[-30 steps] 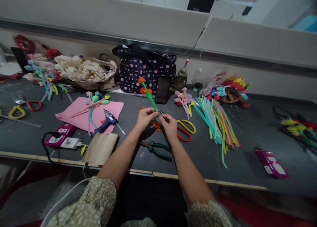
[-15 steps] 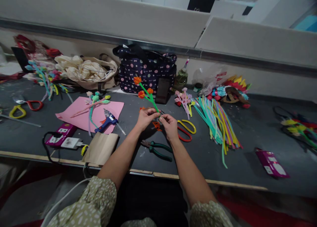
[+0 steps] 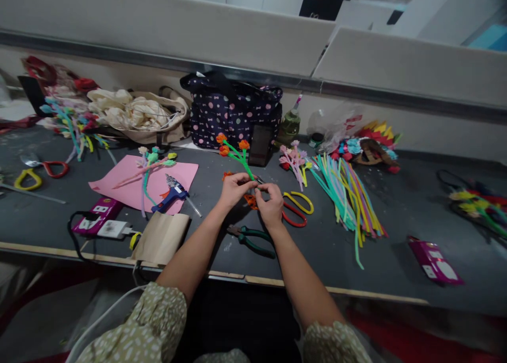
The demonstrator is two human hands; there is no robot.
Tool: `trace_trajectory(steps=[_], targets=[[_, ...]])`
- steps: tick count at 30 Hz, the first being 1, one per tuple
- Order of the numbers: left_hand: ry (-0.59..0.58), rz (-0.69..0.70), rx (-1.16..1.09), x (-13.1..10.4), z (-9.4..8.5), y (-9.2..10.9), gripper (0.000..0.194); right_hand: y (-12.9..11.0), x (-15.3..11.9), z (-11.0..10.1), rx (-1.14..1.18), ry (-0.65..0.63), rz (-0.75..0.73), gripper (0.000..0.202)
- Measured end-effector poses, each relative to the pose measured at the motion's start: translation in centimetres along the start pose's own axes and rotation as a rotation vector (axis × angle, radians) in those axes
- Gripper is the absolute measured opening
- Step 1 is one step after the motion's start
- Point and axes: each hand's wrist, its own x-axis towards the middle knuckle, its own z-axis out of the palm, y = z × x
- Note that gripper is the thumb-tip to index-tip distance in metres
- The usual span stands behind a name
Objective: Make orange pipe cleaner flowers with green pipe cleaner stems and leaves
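Three orange blooms top a green-stemmed pipe-cleaner flower (image 3: 242,158), which leans up and to the left from between my hands. My left hand (image 3: 236,188) pinches its lower stem between thumb and fingers. Close beside it, my right hand (image 3: 270,203) pinches the stem's bottom end; the fingertips of both hands almost meet. Orange fuzzy pieces (image 3: 250,201) lie on the table under the hands, partly hidden. Green-handled pliers (image 3: 253,241) rest just below, between my forearms. Scissors with red and yellow handles (image 3: 299,210) lie right of my right hand, their blades mostly covered.
Left of my hands are a blue glue gun (image 3: 171,194), pink paper (image 3: 184,174), a brown cardboard piece (image 3: 162,237) and a purple power strip (image 3: 93,221). Loose pipe cleaners (image 3: 350,194) lie to the right. A phone (image 3: 260,145) leans on a patterned bag (image 3: 233,109) behind.
The orange flower has turned and dropped slightly, its blooms shifting to the right. My right hand's fingers have curled in more around the stem end.
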Motion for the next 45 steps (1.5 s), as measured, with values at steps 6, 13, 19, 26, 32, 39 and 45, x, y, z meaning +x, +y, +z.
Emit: trace_trajectory(steps=[6,13,19,26,32,39,45], targets=[[0.001,0.015,0.008,0.01,-0.16,-0.12,0.022,0.16,0.04,0.00,0.057,-0.013,0.057,0.009],[-0.012,-0.006,0.015,0.10,-0.50,-0.25,0.023,0.27,0.27,-0.03,0.230,-0.076,0.198,0.017],[-0.016,-0.004,0.015,0.14,-0.71,-0.16,0.024,0.60,0.49,0.14,0.443,-0.141,0.307,0.020],[-0.013,0.037,0.099,0.14,-0.90,0.36,0.024,0.50,0.68,0.20,0.613,-0.181,0.412,0.019],[-0.042,0.030,0.103,0.06,-0.93,0.48,0.024,0.34,0.57,0.29,0.649,-0.199,0.447,0.020],[-0.049,0.039,0.035,0.00,-0.68,0.24,0.020,0.10,0.36,0.38,0.589,-0.127,0.371,0.017],[-0.028,0.029,0.022,-0.05,-0.29,0.21,0.018,-0.24,0.02,0.00,0.299,-0.019,0.243,0.018]])
